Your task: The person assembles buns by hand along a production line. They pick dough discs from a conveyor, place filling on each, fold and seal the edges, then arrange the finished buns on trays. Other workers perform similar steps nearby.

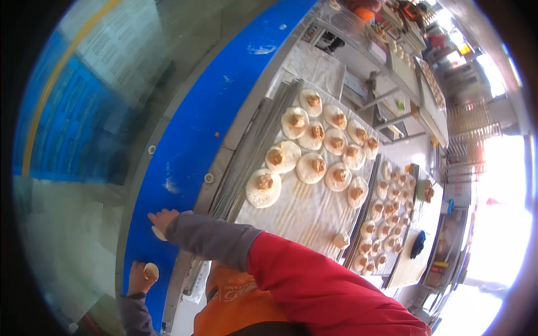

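Over the near end of the blue belt (196,120), my left hand (137,279) has its fingers closed on a small pale dough round (151,271). Farther up the belt is my right hand (162,219), its fingers bent over another dough round (158,233) that shows at the hand's near edge. The thumb's grip there is partly hidden. To the right, a tray (297,218) bears several flat dough rounds (263,189) topped with brown filling (265,182). One small filled dough piece (341,241) sits apart by the tray's near right edge.
A second tray (386,238) of filled dough rounds lies farther right, beside a board (409,260) with a dark blue item (418,245). Metal edging (210,193) runs along the belt. Racks (471,129) and worktables (417,95) stand beyond. Blue crates (75,120) are at the left.
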A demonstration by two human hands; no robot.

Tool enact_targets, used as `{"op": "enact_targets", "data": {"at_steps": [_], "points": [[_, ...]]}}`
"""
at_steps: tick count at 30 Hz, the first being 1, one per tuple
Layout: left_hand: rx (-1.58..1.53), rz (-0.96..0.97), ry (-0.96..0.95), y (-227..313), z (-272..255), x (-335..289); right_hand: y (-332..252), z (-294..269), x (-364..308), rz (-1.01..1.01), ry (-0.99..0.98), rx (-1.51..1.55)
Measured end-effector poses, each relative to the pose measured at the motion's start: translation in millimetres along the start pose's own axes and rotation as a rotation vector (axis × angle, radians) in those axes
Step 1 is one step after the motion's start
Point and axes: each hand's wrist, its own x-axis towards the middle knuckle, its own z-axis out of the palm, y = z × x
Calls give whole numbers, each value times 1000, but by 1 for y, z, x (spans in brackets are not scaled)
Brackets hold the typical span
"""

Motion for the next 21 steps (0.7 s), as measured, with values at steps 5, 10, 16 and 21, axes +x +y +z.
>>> {"op": "enact_targets", "data": {"at_steps": [5,10,16,21], "points": [[-381,-232,-224,-23,-12,-27,-22,-16,-50,-137,-169,90],[-1447,-418,-208,126,-82,7,37,-98,-189,-53,-298,1090],[-1374,33,-637,337,-60,119,150,-173,-358,239,317,1152],[-1444,276,-661,454,3,187,196,-181,-392,480,488,1113]]}}
